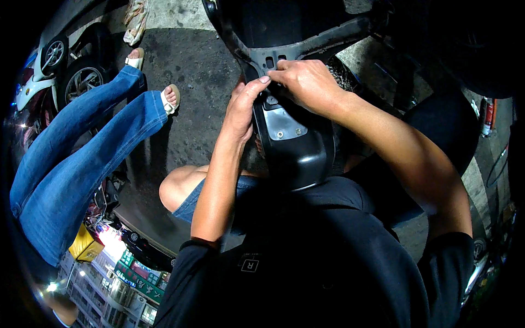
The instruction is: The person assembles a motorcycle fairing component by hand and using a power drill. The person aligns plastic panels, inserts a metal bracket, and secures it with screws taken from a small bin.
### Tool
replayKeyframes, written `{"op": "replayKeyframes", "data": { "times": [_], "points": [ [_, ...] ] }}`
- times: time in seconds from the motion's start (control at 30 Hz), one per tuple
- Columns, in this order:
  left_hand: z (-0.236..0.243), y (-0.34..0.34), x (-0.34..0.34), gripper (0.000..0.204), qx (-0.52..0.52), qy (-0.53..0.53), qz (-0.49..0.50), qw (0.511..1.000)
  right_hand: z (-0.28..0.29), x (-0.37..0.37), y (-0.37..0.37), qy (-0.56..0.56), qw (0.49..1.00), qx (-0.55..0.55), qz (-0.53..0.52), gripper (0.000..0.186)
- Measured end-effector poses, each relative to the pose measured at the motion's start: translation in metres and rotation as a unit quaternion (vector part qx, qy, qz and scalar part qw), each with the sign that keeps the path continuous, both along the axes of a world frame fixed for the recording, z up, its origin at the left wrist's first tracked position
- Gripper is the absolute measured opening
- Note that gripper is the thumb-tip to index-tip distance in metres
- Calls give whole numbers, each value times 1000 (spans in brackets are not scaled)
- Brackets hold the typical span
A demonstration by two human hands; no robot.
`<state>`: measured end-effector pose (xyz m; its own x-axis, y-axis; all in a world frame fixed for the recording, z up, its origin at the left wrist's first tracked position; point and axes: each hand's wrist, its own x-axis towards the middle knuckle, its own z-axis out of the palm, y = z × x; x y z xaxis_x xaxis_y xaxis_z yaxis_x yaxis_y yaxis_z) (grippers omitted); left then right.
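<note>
A long black mudguard-like part [309, 156] lies before me, its rounded end close to my body. A silver metal plate [285, 127] with two bolt heads sits on it, and its far end meets a dark Y-shaped bracket [292, 52] with slots. My left hand [240, 109] grips the part's left edge, thumb on top, other fingers mostly hidden behind the edge. My right hand [311, 85] reaches over from the right, its fingers bent and pinched together near my left thumb tip. Whatever is between those fingertips is hidden.
At the left a person in blue jeans [104, 150] and light sandals stands near parked scooters with wheels [85, 82]. A rag [135, 24] lies beyond on the ground. A red and white can [486, 117] stands at the right. Dark pavement [191, 71] surrounds me.
</note>
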<state>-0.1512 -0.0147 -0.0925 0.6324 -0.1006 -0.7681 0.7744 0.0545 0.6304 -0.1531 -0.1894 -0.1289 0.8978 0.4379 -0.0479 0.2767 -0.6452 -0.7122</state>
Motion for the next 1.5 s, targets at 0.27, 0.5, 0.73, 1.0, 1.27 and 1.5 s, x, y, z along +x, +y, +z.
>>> {"op": "replayKeyframes", "data": {
  "times": [0.27, 0.5, 0.73, 1.0, 1.27, 1.5],
  "points": [
    [3, -1, 1, 24, -21, -16, -10, 1000, 2, 0, 1, -25, 1000, 3, -1, 23],
    [3, -1, 2, 22, -41, -20, -14, 999, 0, -1, 2, -17, 1000, 4, 0, 35],
    [0, 2, 1, 20, -30, -31, 0, 999, 4, 0, 2, -20, 1000, 0, 13, 25],
    [-12, 8, 3, 25, -32, 7, 60, 998, 17, -6, -2, -9, 999, -24, 46, 21],
    [11, 10, 14, 28, -73, -9, 100, 992, 52, 13, -16, -128, 990, 54, 18, 16],
    [46, 58, 47, 31, 94, -109, 249, 958, 100, 39, -80, 63, 923, 257, -279, 20]
  ]
}}
